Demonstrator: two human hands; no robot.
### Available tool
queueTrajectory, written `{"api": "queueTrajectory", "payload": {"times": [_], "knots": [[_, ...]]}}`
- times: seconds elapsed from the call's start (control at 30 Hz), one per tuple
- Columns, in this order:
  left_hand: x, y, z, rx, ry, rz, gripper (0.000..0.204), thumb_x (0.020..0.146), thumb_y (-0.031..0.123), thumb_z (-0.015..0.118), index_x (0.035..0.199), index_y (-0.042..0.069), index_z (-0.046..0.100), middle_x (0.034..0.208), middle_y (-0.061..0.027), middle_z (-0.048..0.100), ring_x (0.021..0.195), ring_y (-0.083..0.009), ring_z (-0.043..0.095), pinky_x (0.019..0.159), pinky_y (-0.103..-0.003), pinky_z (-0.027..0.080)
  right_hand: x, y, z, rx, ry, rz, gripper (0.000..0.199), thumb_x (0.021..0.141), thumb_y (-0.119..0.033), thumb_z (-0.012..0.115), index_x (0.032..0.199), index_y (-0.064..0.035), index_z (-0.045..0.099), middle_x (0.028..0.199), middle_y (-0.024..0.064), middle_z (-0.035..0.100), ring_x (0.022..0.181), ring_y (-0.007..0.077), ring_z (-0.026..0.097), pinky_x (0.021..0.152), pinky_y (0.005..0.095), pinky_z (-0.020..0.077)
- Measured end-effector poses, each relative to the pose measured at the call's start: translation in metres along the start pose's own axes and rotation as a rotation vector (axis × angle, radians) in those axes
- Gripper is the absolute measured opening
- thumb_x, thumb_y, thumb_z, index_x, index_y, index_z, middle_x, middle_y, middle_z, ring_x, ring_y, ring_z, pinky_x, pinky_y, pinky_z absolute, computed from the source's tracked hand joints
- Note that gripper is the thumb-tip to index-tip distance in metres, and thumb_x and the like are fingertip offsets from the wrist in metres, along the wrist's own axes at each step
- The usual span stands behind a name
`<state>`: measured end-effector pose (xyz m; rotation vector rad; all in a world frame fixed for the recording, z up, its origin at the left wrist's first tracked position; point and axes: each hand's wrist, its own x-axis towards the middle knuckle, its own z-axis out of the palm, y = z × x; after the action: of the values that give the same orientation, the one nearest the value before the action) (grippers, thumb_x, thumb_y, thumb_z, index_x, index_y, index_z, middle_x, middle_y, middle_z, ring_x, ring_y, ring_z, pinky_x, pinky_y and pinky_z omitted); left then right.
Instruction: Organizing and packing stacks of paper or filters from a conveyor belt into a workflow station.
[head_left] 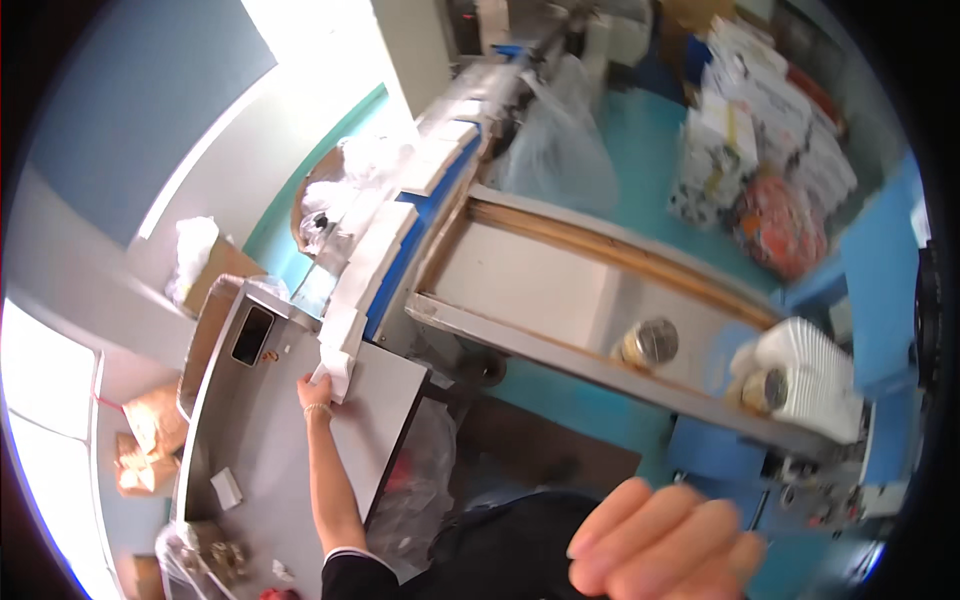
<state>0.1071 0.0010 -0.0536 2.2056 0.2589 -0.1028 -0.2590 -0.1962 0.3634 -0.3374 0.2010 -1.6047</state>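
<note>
My left hand reaches out over the grey tabletop, fingers closed on a white flat paper-like piece at the near end of a row. More such white flat pieces lie overlapping along the blue conveyor belt, which runs away toward the back. Close to the camera at the lower right, my right hand is raised with its fingers curled in. Its palm side is hidden, so I cannot make out whether anything is in it.
A phone lies on the grey table. Right of the belt is a wood-edged trough with a jar and a stack of white trays. A clear plastic bag hangs behind. White sacks are piled at the back right.
</note>
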Motion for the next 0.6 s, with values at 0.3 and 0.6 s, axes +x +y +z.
{"api": "queueTrajectory", "payload": {"times": [0.3,0.6], "knots": [[-0.031,0.009,0.027,0.426,0.625,0.281,0.063,0.084,0.044,0.067,0.133,0.01,0.047,0.126,-0.0151,0.055,0.113,-0.0325,0.054,0.092,-0.049,0.044,0.044,-0.084,-0.021,0.215,-0.004,-0.395,0.043,0.095,-0.045,0.046,0.092,-0.0033,0.058,0.084,0.0145,0.064,0.071,0.0225,0.054,0.071,0.0279,0.0417],[-0.078,0.025,0.06,0.544,0.448,0.272,0.036,0.084,0.036,0.06,0.12,0.032,0.06,0.134,-0.01,0.048,0.124,-0.0344,0.044,0.1,-0.053,0.036,0.053,-0.12,-0.036,0.477,-0.153,-0.496,0.031,0.098,-0.031,0.044,0.099,-0.0032,0.059,0.092,0.0094,0.066,0.081,0.0181,0.056,0.075,0.0253,0.0395]]}}
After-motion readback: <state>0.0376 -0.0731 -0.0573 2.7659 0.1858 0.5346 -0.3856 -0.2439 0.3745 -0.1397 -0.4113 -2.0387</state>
